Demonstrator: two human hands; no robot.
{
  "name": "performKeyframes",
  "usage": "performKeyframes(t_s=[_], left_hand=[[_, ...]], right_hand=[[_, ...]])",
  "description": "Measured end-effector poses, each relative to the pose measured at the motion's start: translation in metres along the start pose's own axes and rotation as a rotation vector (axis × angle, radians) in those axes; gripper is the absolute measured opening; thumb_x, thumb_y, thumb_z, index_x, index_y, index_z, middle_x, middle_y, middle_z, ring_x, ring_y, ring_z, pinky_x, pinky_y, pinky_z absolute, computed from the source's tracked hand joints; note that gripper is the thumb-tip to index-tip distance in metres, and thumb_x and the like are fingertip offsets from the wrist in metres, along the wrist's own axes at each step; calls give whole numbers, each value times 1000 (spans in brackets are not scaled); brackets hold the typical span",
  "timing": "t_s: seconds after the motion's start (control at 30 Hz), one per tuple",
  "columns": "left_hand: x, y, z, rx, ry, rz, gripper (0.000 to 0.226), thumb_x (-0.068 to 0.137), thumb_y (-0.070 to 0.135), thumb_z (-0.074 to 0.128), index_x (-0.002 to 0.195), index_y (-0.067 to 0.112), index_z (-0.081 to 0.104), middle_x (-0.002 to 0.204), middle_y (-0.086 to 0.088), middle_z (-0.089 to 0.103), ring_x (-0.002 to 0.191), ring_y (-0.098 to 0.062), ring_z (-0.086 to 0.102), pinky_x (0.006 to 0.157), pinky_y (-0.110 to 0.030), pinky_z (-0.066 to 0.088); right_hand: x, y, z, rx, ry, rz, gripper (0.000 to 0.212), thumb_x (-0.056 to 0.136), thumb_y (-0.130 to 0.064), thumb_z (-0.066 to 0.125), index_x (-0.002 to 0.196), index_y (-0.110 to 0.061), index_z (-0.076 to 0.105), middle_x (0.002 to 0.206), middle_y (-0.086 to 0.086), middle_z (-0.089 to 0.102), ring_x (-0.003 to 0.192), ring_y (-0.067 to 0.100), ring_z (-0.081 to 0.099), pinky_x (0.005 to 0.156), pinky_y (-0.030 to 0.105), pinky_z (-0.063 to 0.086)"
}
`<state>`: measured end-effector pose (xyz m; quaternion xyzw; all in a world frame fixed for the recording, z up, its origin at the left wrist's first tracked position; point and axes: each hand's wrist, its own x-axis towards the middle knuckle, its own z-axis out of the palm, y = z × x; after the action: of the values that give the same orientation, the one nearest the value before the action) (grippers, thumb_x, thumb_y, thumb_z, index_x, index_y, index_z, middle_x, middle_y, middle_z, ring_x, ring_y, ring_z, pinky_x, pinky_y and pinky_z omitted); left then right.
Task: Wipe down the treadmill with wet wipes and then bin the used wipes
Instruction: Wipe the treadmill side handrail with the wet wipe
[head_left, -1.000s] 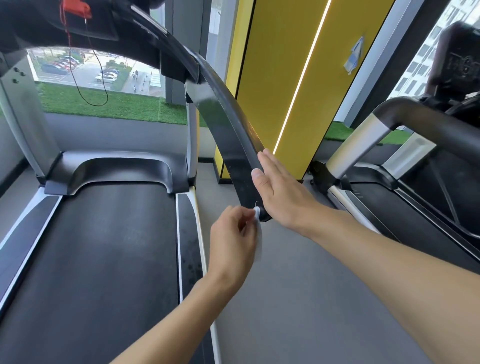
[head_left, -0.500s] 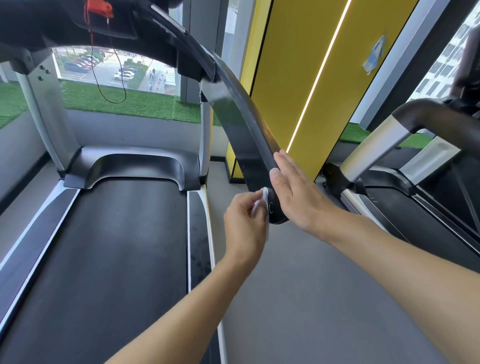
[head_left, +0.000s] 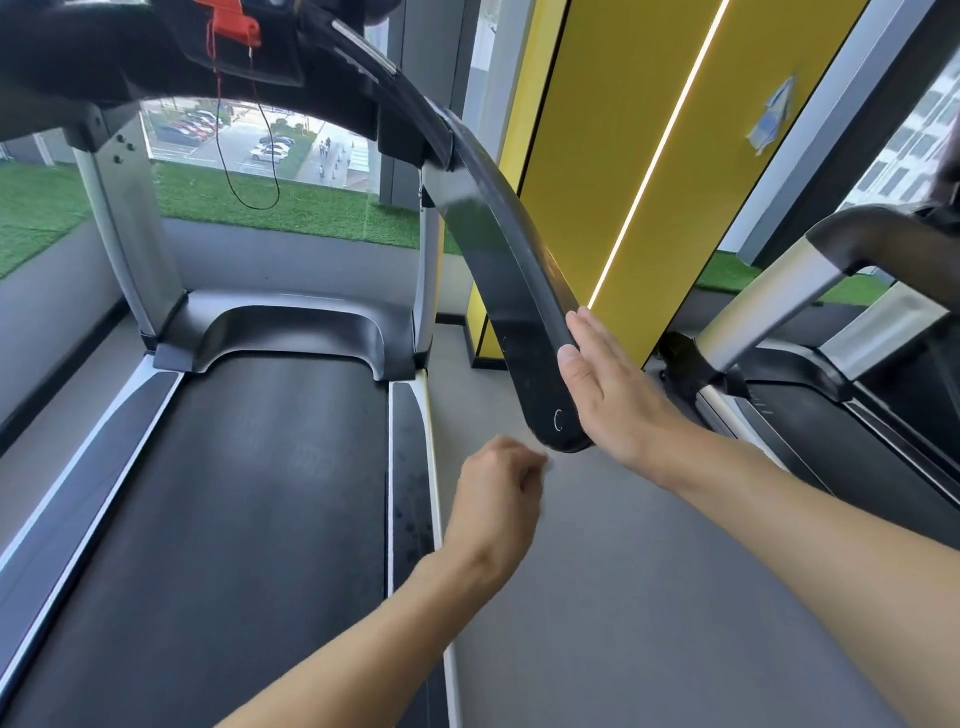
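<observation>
**Flat palm on the handrail, wipe pinched just below its tip**

The treadmill (head_left: 270, 467) fills the left half of the view. Its dark belt runs from the near edge to the grey motor cover at the far end, and the black console arches across the top. A grey floor (head_left: 623, 597) separates it from a second treadmill (head_left: 810, 395) on the right, of which one silver-and-black rail and part of the deck show. Between the two machines, on the far side, stands a yellow wall panel (head_left: 597, 130) with a thin lit strip running down it.

The first treadmill's right-side handrail (head_left: 498, 260), glossy black, curves down from the console toward the near right and ends in a rounded tip.

The right hand (head_left: 608, 389) lies released and flat against the outer, right face of that rail near its tip. The fingers are straight and together, and the thumb tip is at the rail's edge.

The left hand (head_left: 498, 493) hangs just below and to the left of the tip, apart from the rail, blurred, with its fingers curled in. At its fingertips a small pale scrap shows, which looks to be the wet wipe (head_left: 546, 462), pinched there; blur hides its shape.

A red safety clip (head_left: 231, 21) sits on the console at the far left, with its thin cord (head_left: 249, 171) looping down beneath.
</observation>
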<state>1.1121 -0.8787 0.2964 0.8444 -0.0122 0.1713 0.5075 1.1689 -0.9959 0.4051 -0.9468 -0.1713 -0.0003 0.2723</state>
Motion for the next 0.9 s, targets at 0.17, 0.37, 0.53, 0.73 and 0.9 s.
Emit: performKeyframes(t_s=[0.17, 0.37, 0.53, 0.73, 0.9], left_hand=[[11, 7, -11, -197, 106, -158, 39, 102, 30, 51, 71, 5, 56, 68, -15, 59, 55, -17, 42, 54, -32, 37], [18, 33, -4, -291, 116, -69, 15, 96, 9, 56, 85, 16, 64, 86, 1, 64, 79, -15, 62, 69, -25, 49], [23, 9, -31, 11, -121, -165, 14, 99, 15, 53, 99, 16, 67, 87, 4, 63, 70, -9, 54, 62, -20, 42], [16, 39, -87, -20, -40, -169, 10, 98, 31, 58, 91, 25, 62, 86, 7, 60, 66, -7, 54, 51, -10, 36], [-1, 68, -156, -157, 135, -258, 10, 94, 30, 67, 86, 24, 67, 89, 1, 58, 58, -5, 54, 45, -16, 40]], right_hand=[[-1, 1, 0, 6, -6, 11, 59, 103, -52, 19, 158, -33, 8, 162, -25, -4, 148, -3, 5, 114, 23, 11], [1, 1, 2, -16, -1, 22, 58, 103, -52, 18, 157, -34, 8, 162, -25, -4, 149, 1, 8, 121, 34, 16], [-2, -3, -1, -53, -36, 41, 57, 104, -51, 16, 157, -35, 4, 162, -26, -8, 150, 2, 6, 120, 37, 18], [-9, -27, -9, -457, -125, 170, 58, 105, -45, 9, 157, -25, -6, 165, -9, -11, 152, 15, -2, 120, 50, 9], [-35, -83, -11, -410, 5, 81, 48, 102, -40, 28, 146, -22, 35, 155, -2, 32, 148, 19, 18, 116, 52, 13]])
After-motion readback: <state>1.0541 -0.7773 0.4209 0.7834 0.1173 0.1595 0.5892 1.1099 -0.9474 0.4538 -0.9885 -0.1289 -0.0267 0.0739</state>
